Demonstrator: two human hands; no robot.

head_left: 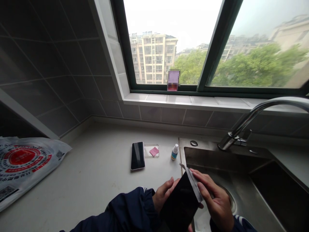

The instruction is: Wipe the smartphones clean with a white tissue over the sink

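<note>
A black packet (180,203) with a pale, zigzag-cut strip along its top end is tilted between my hands, partly over the sink's edge. My left hand (165,193) is closed around its left side, thumb along the edge. Fingers of my right hand (214,196) pinch the pale strip at the upper right end. What the packet contains is hidden. Just beyond it, a small white bottle (174,152) with a blue label stands upright. Farther left lies a smartphone (137,156), dark screen up, beside a clear phone case (147,151) with a pink square (154,151) on it.
The steel sink (214,158) with its curved chrome faucet (241,122) is on the right. A printed plastic bag (29,164) lies at the left on the pale countertop (96,170). Behind runs a tiled sill (183,99) under the window.
</note>
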